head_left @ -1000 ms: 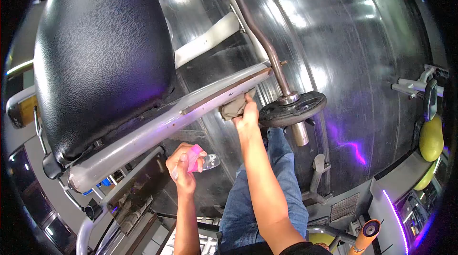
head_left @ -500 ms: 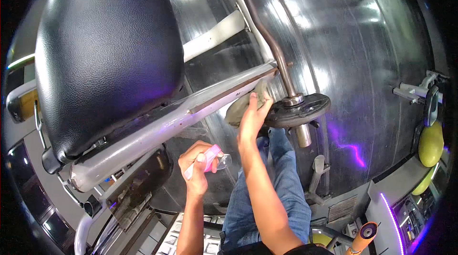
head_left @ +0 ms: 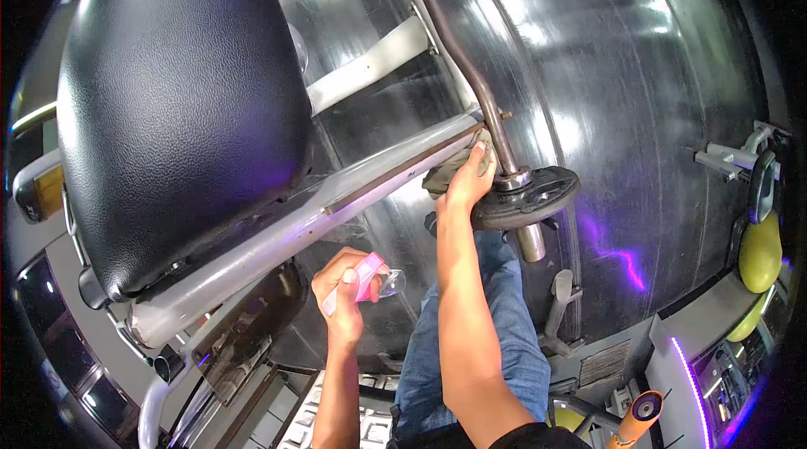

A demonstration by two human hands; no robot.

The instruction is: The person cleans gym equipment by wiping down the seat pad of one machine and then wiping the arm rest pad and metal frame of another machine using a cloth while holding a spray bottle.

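Our right hand (head_left: 471, 184), fingers gripping cloth (head_left: 445, 176), shifted up-right, now reaching beam (head_left: 269, 236) end mid-frame; left hand (head_left: 340, 282) clasps pink bottle (head_left: 367, 269).

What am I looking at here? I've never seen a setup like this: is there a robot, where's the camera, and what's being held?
There is no robot here, just a person using two bare hands. The camera is worn on the person's head, looking forward and down, so you also see their jeans below. The left hand grips a small pink-and-clear item; exactly what it is, I can't tell. The right hand holds a crumpled, greyish cloth at the end of a pale metal frame. Close by, a bent bar carries a round black weight plate. The big black shape is a padded cushion, and underneath everything is a dark, shiny floor.
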